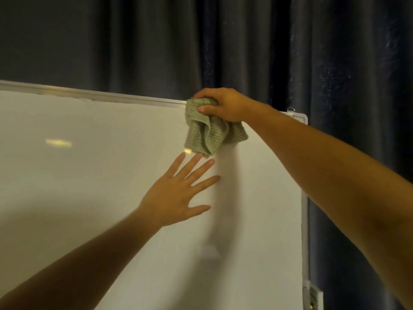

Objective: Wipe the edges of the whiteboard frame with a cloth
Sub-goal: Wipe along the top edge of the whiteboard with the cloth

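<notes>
Where curtain [156,41] hangs, whiteboard [89,175], cloth [207,133]

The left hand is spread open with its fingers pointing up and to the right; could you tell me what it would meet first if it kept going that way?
Most likely the cloth: the left hand has its fingertips just below the hanging folds, which the right hand grips at the frame.

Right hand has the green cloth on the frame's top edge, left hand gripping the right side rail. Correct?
Not quite. In the head view the left hand lies open, fingers spread, over the whiteboard face, not on the side rail. The right hand does hold the green cloth at the top edge.
</notes>
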`<state>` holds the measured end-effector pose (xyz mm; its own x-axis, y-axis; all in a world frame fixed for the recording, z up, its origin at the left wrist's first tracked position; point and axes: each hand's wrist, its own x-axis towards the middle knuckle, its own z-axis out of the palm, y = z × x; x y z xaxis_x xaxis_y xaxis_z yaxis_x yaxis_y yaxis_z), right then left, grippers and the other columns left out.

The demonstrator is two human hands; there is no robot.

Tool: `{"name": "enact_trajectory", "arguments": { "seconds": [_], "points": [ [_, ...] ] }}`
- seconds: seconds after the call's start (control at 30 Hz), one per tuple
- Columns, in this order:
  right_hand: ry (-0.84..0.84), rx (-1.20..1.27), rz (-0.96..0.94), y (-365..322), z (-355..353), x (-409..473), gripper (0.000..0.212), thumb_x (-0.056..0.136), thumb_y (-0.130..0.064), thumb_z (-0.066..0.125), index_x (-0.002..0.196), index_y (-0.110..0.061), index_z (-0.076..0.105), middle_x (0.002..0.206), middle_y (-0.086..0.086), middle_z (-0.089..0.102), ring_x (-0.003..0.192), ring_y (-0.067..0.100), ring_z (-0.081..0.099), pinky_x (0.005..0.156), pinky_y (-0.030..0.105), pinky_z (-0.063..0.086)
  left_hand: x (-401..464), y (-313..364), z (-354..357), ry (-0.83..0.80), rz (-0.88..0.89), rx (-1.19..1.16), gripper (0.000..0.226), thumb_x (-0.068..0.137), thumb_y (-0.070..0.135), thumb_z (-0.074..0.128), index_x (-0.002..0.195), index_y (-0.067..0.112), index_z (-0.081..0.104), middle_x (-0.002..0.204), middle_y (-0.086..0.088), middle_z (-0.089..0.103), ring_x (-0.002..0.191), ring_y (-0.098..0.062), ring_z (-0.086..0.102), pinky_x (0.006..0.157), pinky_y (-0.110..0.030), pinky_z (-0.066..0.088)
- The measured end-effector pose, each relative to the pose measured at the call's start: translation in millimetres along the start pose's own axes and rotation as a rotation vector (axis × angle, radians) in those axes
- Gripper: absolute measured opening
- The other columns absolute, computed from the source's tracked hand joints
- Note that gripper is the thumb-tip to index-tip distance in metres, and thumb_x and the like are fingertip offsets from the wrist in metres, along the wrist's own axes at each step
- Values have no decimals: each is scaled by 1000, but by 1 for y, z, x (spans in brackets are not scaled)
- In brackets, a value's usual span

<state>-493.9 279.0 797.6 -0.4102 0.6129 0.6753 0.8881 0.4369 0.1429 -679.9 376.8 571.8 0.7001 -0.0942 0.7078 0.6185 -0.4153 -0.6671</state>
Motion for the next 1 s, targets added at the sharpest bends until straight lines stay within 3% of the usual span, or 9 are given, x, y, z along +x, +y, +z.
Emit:
{"name": "enact_trajectory", "arguments": {
  "seconds": [0.17, 0.33, 0.43, 0.5, 0.6, 0.7, 0.83, 1.0],
  "points": [
    [-186, -17, 100, 74, -44, -39, 41, 96, -35, 64, 134, -44, 53, 115, -9, 57, 91, 2, 56, 71, 13, 40, -8, -2, -9, -58, -20, 81, 79, 101, 75, 34, 167, 34, 19, 178, -3, 8, 164, -33, 5, 131, -59, 3],
    [-325, -89, 153, 130, -86, -66, 48, 94, -35, 68, 136, -47, 50, 124, -7, 58, 107, 17, 57, 85, 28, 43, -5, 7, -19, -125, -46, 145, 78, 101, 73, 35, 167, 34, 20, 178, -3, 10, 164, -33, 8, 131, -60, 7],
    [-376, 19, 155, 148, -97, -69, 49, 91, -28, 72, 132, -47, 55, 126, -8, 61, 108, 13, 61, 83, 22, 48, 4, 24, -17, -141, -39, 180, 76, 101, 70, 37, 166, 32, 25, 177, -6, 12, 164, -35, 10, 129, -65, 7],
    [-385, 104, 159, 160, -103, -70, 44, 89, -22, 74, 120, -52, 64, 119, -9, 67, 99, 7, 67, 73, 16, 53, 17, 35, -17, -124, -10, 188, 71, 103, 65, 37, 163, 29, 32, 177, -8, 13, 164, -34, 11, 129, -65, 6],
    [-328, 291, 169, 169, -114, -68, 43, 89, -8, 72, 106, -47, 74, 103, -9, 75, 87, 4, 73, 66, 15, 56, 69, 55, -20, -122, -7, 147, 65, 105, 63, 34, 161, 30, 35, 177, -7, 14, 164, -33, 11, 128, -66, 12],
    [-243, 300, 136, 163, -124, -67, 41, 90, -5, 70, 108, -42, 73, 106, -9, 72, 88, 6, 72, 65, 13, 55, 137, 72, -24, -117, -71, 102, 63, 106, 62, 27, 161, 33, 37, 176, -6, 15, 163, -33, 10, 126, -70, 19],
    [-102, 281, 139, 159, -142, -79, 38, 91, -14, 71, 117, -41, 69, 108, -13, 68, 89, 1, 68, 62, 7, 52, 188, 74, -27, -118, -188, 111, 64, 106, 60, 19, 161, 32, 38, 176, -6, 18, 164, -33, 8, 127, -68, 16],
    [88, 566, 188, 174, -113, -117, 33, 87, -38, 74, 120, -41, 69, 108, -12, 74, 97, 7, 71, 74, 20, 59, 184, 69, -14, -67, -191, 113, 65, 106, 63, 19, 161, 32, 33, 175, -6, 21, 163, -33, 13, 128, -68, 16]
  ]
}}
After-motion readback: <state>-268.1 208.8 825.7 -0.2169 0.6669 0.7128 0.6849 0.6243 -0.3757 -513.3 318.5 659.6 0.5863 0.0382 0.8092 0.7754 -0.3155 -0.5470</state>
